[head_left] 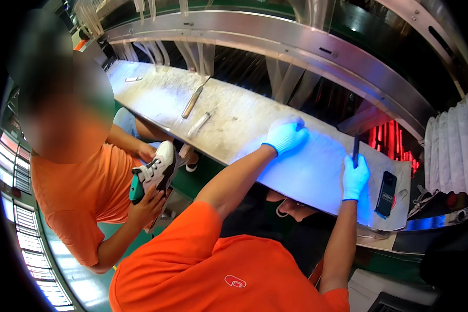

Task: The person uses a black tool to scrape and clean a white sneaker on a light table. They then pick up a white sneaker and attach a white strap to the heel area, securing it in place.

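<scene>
My left hand (286,134), in a white glove, rests palm down on the pale worktable (234,117), holding nothing. The table glows blue-violet around it. To its right, my gloved right hand (354,177) grips a slim dark stick-like tool (355,144) that points up and away from me over the lit patch. A black rectangular device (386,193) lies on the table just right of that hand.
A co-worker in an orange shirt sits at the left, a hand (150,204) holding a white sneaker with a teal heel (155,170). A wooden-handled tool (192,101) and a clear tube (198,125) lie farther along the table. A curved metal rail (296,44) runs behind it.
</scene>
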A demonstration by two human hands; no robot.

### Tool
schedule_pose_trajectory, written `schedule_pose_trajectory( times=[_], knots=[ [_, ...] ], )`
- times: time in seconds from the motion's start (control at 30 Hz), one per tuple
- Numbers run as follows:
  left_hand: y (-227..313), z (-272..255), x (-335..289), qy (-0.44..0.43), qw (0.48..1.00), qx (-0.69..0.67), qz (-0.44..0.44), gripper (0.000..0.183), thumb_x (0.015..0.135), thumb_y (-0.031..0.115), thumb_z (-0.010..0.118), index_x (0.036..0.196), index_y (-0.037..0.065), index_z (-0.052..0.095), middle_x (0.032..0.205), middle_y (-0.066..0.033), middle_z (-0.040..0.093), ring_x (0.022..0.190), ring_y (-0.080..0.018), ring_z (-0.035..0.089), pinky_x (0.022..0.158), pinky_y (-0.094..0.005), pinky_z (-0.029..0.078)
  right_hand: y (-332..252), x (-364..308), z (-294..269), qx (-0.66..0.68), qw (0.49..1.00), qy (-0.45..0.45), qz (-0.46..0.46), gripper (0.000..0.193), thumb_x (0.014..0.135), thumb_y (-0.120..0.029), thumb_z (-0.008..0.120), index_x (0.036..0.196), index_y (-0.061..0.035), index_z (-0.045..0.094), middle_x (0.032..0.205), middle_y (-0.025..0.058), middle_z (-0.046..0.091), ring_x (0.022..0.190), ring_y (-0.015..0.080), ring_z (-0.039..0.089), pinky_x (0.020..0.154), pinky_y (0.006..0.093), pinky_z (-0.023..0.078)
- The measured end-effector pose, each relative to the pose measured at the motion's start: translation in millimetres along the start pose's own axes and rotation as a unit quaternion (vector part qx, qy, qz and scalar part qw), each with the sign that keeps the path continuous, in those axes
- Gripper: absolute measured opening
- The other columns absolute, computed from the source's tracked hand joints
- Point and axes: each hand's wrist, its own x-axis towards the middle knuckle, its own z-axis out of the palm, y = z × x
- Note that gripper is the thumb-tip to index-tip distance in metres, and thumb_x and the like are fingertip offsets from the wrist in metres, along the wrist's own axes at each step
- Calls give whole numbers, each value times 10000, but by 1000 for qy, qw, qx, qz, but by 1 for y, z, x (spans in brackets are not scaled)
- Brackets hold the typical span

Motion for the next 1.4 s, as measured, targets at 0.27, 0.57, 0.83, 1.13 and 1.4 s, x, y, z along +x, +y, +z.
schedule_pose_trajectory(
  times=[0.27, 0.57, 0.83, 1.13, 1.4],
  knots=[
    [2, -1, 0, 0, 1000, -13, -6, 376, 942, 383, 740, 1171, 92, 806, 1150, -201, 808, 1069, -421, 766, 995, -488, 598, 1, 1, -1, 1, 1000, 6, 16, 235, 984, -218, 842, 1094, -26, 765, 887, 118, 764, 800, 216, 720, 777, 398, 575],
    [4, 1, 1, -21, 1000, 11, -20, 435, 963, 413, 727, 1244, 85, 784, 1182, -203, 808, 1114, -429, 762, 1024, -489, 590, 3, 2, 0, 5, 1000, 9, 17, 231, 977, -225, 843, 1090, -38, 767, 882, 121, 763, 778, 225, 707, 760, 416, 577],
    [-11, 6, 2, -10, 999, -37, -10, 481, 960, 403, 782, 1293, 56, 769, 1210, -221, 807, 1141, -388, 774, 1010, -464, 601, -6, -5, 1, 55, 986, 158, 24, 267, 998, -264, 849, 1063, -15, 775, 841, 67, 742, 768, 164, 643, 767, 403, 570],
    [-1, 3, 3, -42, 998, -25, -30, 502, 984, 450, 753, 1312, 70, 751, 1219, -194, 820, 1133, -374, 782, 1014, -456, 594, 13, 6, 10, 105, 988, 92, 70, 254, 978, -283, 853, 1041, -40, 810, 796, 113, 769, 719, 237, 731, 730, 405, 572],
    [-7, 7, 1, 5, 999, -44, -6, 465, 947, 390, 797, 1252, 39, 780, 1131, -203, 822, 1060, -356, 795, 968, -437, 611, -1, -1, 3, 81, 992, 66, 64, 252, 991, -273, 844, 1109, -52, 812, 830, 131, 772, 747, 231, 731, 754, 404, 578]
  ],
)
